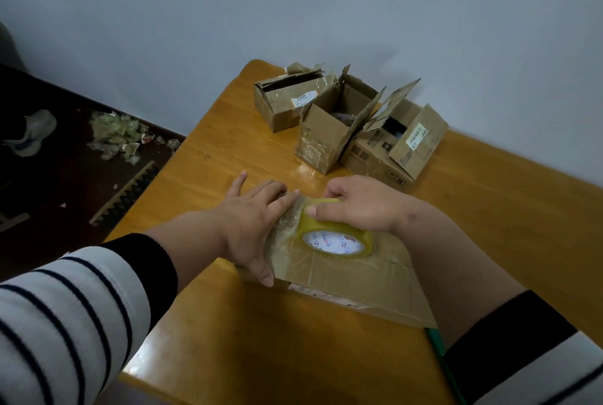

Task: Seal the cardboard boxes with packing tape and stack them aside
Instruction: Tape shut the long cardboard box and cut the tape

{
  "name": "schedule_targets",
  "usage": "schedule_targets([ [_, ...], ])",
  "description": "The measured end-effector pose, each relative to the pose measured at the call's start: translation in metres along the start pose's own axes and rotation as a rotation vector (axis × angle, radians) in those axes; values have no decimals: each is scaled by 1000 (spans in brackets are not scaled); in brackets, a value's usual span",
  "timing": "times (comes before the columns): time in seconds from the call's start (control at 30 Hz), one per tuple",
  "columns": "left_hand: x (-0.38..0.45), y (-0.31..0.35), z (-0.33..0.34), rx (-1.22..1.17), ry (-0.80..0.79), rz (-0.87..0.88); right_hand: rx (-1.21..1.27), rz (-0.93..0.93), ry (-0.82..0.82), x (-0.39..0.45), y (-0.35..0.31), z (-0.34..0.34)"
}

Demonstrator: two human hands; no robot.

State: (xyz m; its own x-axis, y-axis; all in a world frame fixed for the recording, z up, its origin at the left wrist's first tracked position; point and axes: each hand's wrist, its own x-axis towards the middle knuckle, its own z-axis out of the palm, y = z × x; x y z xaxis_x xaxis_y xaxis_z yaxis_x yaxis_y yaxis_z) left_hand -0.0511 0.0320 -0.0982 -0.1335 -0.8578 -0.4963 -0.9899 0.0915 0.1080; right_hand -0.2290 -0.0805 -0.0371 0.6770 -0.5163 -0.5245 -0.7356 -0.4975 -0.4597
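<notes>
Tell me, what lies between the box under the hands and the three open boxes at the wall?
Only bare table shows between the near box and the open boxes, in the head view.

There are four cardboard boxes on the wooden table [228,143]: one closed box [352,277] near the person, and three open boxes at the far edge, a left one [284,104], a middle one [329,130] and a right one [398,147]. There is one roll of clear packing tape [336,235]. Two hands are visible, the left hand [254,222] and the right hand [359,202]. On the floor lies one heap of crumpled tape scraps [117,134], one shoe [32,132], and what is possibly one toothed strip [125,192].
</notes>
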Motion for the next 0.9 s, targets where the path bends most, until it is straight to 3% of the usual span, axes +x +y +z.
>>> schedule_targets([
  [0.3, 5, -2, 6, -87, -37, -27, 472, 64, -137, -29, 29, -5],
  [0.5, 8, -4, 11, -116, -70, -45, 342, -16, -12, -27, 28, -1],
  [0.7, 10, -8, 15, -149, -35, -31, -23, 35, 81, -47, 61, -18],
  [0.9, 10, -10, 16, -165, 6, -42, 295, 166, 130, -95, 106, -46],
])
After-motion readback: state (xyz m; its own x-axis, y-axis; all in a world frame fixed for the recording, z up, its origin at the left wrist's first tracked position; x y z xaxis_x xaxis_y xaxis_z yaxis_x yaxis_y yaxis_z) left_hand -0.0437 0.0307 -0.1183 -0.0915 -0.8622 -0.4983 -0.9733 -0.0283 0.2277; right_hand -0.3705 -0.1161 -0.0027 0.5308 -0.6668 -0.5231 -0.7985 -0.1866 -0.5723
